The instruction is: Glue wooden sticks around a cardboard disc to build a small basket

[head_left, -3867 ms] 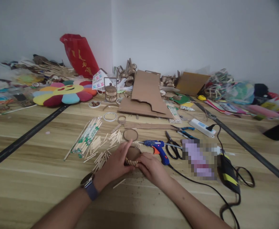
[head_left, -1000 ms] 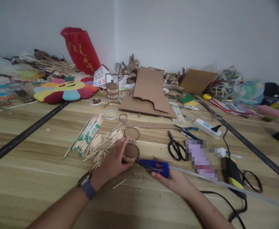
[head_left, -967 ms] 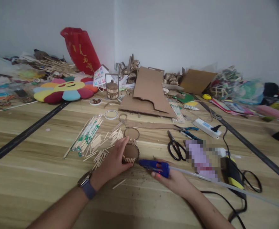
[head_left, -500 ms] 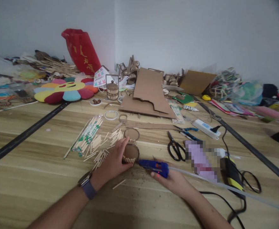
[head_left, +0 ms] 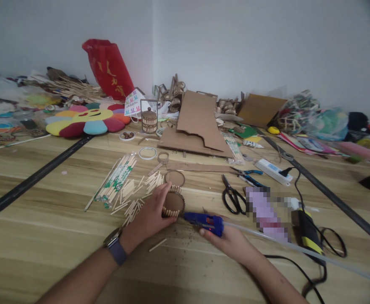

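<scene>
My left hand (head_left: 153,209) is closed round the near-left side of a round cardboard piece (head_left: 174,202) edged with short wooden sticks. My right hand (head_left: 224,241) grips a blue hot glue gun (head_left: 203,221), a long clear glue stick (head_left: 267,234) trailing from its back. The gun's nozzle points left at the rim of the round piece; whether it touches cannot be made out. A second cardboard disc (head_left: 174,178) lies just beyond. Beside my left hand are loose cut sticks (head_left: 134,209), and a single stick (head_left: 157,245) lies nearer to me.
Black-handled scissors (head_left: 232,198) and pliers (head_left: 248,171) lie right of centre, near a white power strip (head_left: 273,171). A bag of sticks (head_left: 118,179) is at left. Cardboard sheets (head_left: 197,122) and a small finished stick bucket (head_left: 149,120) stand behind. A black cord (head_left: 289,264) runs at lower right.
Almost nothing differs. Both hands, the round piece and the glue gun keep nearly the same places.
</scene>
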Tool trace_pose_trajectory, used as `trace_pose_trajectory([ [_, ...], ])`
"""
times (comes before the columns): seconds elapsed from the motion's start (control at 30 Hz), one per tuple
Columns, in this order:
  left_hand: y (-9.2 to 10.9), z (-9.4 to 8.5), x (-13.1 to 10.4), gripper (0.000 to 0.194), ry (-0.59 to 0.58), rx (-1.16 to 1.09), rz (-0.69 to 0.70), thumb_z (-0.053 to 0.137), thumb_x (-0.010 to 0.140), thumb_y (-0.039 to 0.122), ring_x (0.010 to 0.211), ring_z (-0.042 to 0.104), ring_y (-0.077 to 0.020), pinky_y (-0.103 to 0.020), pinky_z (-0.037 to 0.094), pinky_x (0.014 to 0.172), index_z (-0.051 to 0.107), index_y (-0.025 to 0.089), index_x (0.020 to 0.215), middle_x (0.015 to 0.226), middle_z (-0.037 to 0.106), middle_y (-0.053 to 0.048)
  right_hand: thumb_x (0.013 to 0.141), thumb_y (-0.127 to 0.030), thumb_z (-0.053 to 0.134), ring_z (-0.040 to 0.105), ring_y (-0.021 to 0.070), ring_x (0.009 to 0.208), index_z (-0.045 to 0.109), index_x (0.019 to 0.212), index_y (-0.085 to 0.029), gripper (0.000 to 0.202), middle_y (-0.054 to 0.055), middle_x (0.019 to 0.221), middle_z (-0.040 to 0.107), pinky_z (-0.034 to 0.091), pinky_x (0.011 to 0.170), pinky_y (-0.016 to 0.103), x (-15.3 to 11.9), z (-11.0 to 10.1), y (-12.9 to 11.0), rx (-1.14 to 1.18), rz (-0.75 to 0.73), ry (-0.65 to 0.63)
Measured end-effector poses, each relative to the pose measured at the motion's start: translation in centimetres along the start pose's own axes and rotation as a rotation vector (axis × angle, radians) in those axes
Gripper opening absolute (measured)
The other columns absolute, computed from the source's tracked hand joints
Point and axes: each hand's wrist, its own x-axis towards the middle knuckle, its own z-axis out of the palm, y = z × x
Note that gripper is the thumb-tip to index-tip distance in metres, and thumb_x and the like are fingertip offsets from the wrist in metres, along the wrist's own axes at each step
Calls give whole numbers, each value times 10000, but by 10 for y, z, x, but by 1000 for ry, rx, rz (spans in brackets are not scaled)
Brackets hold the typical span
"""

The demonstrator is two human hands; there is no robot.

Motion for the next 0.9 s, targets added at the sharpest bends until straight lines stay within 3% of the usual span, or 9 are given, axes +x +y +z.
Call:
trace_pose_trajectory([
  [0.47,-1,1,0,1040,10,-4,-5,773,752,161,1465,334,-340,-564,340,1179,124,313,1551,1561,353,-141,880,-510,539,726,293,898,758,1011,-187,412,114,996,776,585,815,394,0,3,3,4,9,-17],
  [0.67,1,0,0,1118,-6,6,4,794,729,138,1457,345,-345,-565,356,1169,66,333,1554,1545,363,-142,825,-620,564,699,334,1028,762,1057,-212,510,107,1086,771,553,923,460,2,1,4,83,152,96],
  [0.73,2,0,0,1119,-7,6,-6,802,722,145,1458,342,-351,-568,351,1171,76,329,1553,1546,362,-143,787,-667,594,707,324,968,766,982,-207,529,101,993,783,567,872,439,4,-1,7,159,231,156],
  [0.83,1,0,0,1095,-4,0,-21,801,722,155,1465,332,-352,-565,342,1178,107,316,1553,1561,352,-141,726,-718,645,686,255,693,715,777,-173,552,72,693,728,563,660,358,9,-2,13,342,372,256],
  [0.9,1,1,-1,1090,6,-4,-26,799,719,151,1468,329,-350,-561,340,1179,117,315,1554,1573,342,-138,699,-702,699,650,204,617,693,776,-163,545,44,643,693,525,595,303,11,-4,17,519,413,274],
])
